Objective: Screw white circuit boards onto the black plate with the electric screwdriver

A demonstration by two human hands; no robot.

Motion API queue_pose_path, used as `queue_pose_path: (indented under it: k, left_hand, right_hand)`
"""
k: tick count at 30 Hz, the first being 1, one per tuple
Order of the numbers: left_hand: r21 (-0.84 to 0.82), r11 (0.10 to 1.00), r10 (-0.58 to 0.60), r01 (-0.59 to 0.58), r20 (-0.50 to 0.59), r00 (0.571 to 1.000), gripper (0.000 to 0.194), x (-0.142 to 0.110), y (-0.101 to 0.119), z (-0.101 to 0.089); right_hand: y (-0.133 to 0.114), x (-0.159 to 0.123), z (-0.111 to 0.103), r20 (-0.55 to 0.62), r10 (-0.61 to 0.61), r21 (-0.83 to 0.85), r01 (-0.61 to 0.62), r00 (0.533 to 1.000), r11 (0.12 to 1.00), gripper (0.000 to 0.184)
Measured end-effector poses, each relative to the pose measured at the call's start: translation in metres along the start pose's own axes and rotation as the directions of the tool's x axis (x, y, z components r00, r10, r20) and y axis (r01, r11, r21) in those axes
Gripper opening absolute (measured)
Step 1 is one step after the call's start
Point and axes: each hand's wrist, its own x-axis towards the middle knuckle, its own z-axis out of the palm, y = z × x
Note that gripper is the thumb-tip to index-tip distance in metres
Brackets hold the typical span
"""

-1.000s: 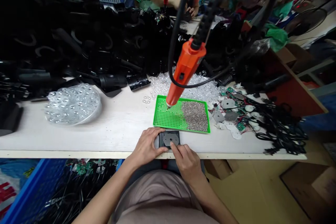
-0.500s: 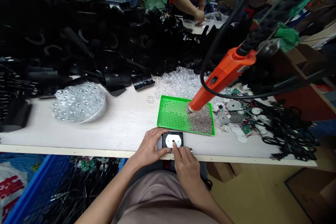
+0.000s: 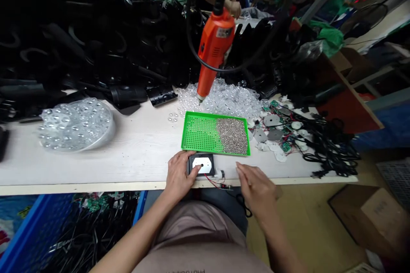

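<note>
Passage for a hand: white workbench (image 3: 134, 158) between left hand (image 3: 179, 175) and dish of clear lenses (image 3: 109, 132). Narrow gap only between right hand (image 3: 254, 185) and green pegboard tray (image 3: 214, 115). Obstructions: orange electric screwdriver (image 3: 213, 47) hanging above loose lenses (image 3: 221, 100); wired circuit boards (image 3: 288, 136) right of tray; black plastic parts (image 3: 96, 51) along far side.

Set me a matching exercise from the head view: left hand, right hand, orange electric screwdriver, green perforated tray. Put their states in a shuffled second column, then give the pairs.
Things:
1. Left hand
2. Right hand
3. Orange electric screwdriver
4. Green perforated tray

States:
A. Hanging above the clear lenses
B. Resting on the black housing
C. Half covered with small metal pieces
D. Open, holding nothing

Pairs: 1-B, 2-D, 3-A, 4-C
</note>
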Motion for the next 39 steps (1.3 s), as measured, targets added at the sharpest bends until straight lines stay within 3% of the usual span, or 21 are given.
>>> queue_pose_path:
  k: [3, 7, 11, 16, 18, 20, 23, 25, 33, 39]
  left_hand:
    - [-0.005, 1.0, -0.006, 0.006, -0.007, 1.0, 0.039, 0.0, 0.0, 0.001]
    - [-0.009, 1.0, 0.003, -0.003, -0.022, 1.0, 0.04, -0.001, -0.002, 0.003]
    - [0.002, 1.0, 0.024, -0.024, -0.03, 0.999, 0.039, -0.002, -0.002, 0.004]
    - [0.013, 1.0, -0.012, 0.013, -0.046, 0.999, 0.04, -0.004, 0.0, 0.004]
    - [0.025, 1.0, -0.007, 0.008, -0.047, 0.999, 0.039, -0.004, 0.0, 0.005]
    - [0.047, 0.999, 0.009, -0.006, -0.051, 0.999, 0.038, -0.005, 0.002, 0.005]
    - [0.096, 0.995, 0.018, -0.011, -0.073, 0.997, 0.035, -0.008, 0.006, 0.005]
    - [0.126, 0.992, 0.024, -0.013, -0.087, 0.996, 0.033, -0.009, 0.008, 0.005]
    - [0.214, 0.976, 0.062, -0.033, -0.129, 0.99, 0.034, -0.011, 0.009, 0.008]
    - [0.202, 0.978, 0.088, -0.059, -0.139, 0.986, 0.034, -0.012, 0.008, 0.007]
  right_hand:
    - [0.023, -0.002, -0.008, 0.172, 0.134, -0.014, -0.133, 0.976, 0.991, 0.03]
    - [0.01, -0.005, 0.017, 0.317, 0.179, 0.034, -0.2, 0.932, 0.979, 0.032]
    - [-0.012, -0.008, 0.041, 0.306, 0.172, 0.04, -0.193, 0.936, 0.98, 0.028]
    - [-0.017, -0.006, 0.036, 0.176, 0.3, 0.165, -0.329, 0.937, 0.93, 0.029]
    - [-0.017, 0.002, 0.036, 0.129, 0.187, 0.213, -0.211, 0.974, 0.954, 0.033]
    - [-0.019, 0.014, 0.039, 0.111, -0.03, 0.156, 0.012, 0.993, 0.988, 0.035]
    - [-0.022, 0.032, 0.045, 0.225, -0.281, -0.075, 0.304, 0.933, 0.95, 0.038]
    - [-0.026, 0.041, 0.045, 0.333, -0.348, -0.181, 0.421, 0.876, 0.889, 0.039]
    - [-0.053, 0.06, 0.033, 0.54, -0.356, -0.286, 0.564, 0.763, 0.775, 0.021]
    - [-0.043, 0.076, 0.033, 0.606, -0.434, -0.1, 0.605, 0.667, 0.79, 0.024]
